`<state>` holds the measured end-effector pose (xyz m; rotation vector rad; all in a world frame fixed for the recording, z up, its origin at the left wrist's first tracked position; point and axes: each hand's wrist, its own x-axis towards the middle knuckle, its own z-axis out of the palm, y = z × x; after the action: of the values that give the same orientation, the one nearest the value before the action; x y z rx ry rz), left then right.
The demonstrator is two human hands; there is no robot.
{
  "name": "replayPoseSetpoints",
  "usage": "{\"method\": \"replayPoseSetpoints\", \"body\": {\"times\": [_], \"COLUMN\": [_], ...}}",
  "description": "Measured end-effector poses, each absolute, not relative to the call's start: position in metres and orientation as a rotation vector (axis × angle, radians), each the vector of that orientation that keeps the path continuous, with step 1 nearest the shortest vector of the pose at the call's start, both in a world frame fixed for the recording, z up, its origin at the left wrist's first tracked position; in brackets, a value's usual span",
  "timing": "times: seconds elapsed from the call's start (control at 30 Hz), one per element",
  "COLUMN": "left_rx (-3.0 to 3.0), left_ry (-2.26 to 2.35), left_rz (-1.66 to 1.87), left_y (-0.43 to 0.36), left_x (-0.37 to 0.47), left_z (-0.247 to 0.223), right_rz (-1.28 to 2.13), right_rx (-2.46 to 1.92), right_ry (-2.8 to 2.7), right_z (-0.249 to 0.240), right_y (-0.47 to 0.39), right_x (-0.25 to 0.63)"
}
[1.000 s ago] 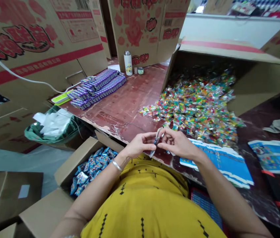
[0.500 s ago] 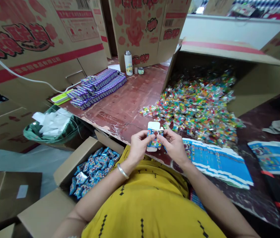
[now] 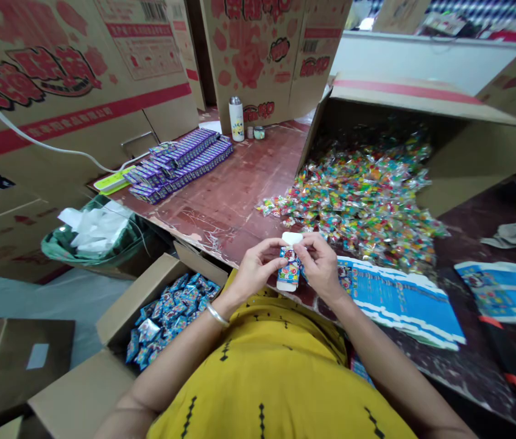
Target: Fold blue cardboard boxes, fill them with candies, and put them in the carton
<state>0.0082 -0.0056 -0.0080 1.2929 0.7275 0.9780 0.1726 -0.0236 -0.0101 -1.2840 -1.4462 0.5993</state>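
Observation:
Between my hands, above the table's front edge, is a small blue printed candy box (image 3: 290,268) with white flaps showing at its top and bottom. My left hand (image 3: 258,267) grips its left side with thumb and fingers. My right hand (image 3: 319,263) pinches its upper right side near the top flap. To the right of my right hand lies a fanned stack of flat blue cartons (image 3: 404,302). Beyond my hands spreads a heap of clear-wrapped colourful candies (image 3: 367,201), spilling out of a tipped cardboard box (image 3: 463,152).
Below left, an open carton holds small blue packets (image 3: 173,314). Stacked purple boxes (image 3: 180,161), a yellow-green object (image 3: 114,181) and a flask (image 3: 236,119) stand farther back. A green-lined bin (image 3: 93,235) hangs at the left edge. More flat cartons (image 3: 507,292) lie right.
The candy box has turned more upright and shifted slightly right and down. My right fingers have moved up to its top flap, while my left hand keeps hold of its side.

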Motion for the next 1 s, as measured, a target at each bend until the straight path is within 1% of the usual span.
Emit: {"method": "replayPoseSetpoints", "body": {"times": [0.17,0.23,0.5,0.67,0.77,0.9,1.0], "left_rx": [1.202,1.170,1.315,1.352,1.368,1.358,1.315], "left_ry": [0.784,0.802,0.817,0.783,0.769,0.787,0.813], "left_rz": [1.114,1.147,1.117,1.082,1.077,1.061,1.055], "left_y": [-0.003,-0.003,-0.006,-0.007,-0.006,-0.006,-0.007], "left_x": [0.010,0.010,0.004,0.004,0.005,0.004,0.002], "left_z": [-0.010,-0.011,-0.005,-0.005,-0.005,-0.008,-0.010], "right_rz": [0.808,0.863,1.163,1.203,1.138,0.799,0.684], "right_rx": [-1.051,-1.012,-1.189,-1.242,-1.258,-1.231,-1.184], "right_ry": [-1.315,-1.351,-1.347,-1.280,-1.317,-1.528,-1.636], "right_z": [-0.001,0.000,0.011,0.012,0.010,0.009,0.006], "right_y": [-0.017,-0.014,-0.004,0.003,0.005,-0.008,-0.024], "right_x": [0.171,0.172,0.184,0.188,0.188,0.181,0.176]}}
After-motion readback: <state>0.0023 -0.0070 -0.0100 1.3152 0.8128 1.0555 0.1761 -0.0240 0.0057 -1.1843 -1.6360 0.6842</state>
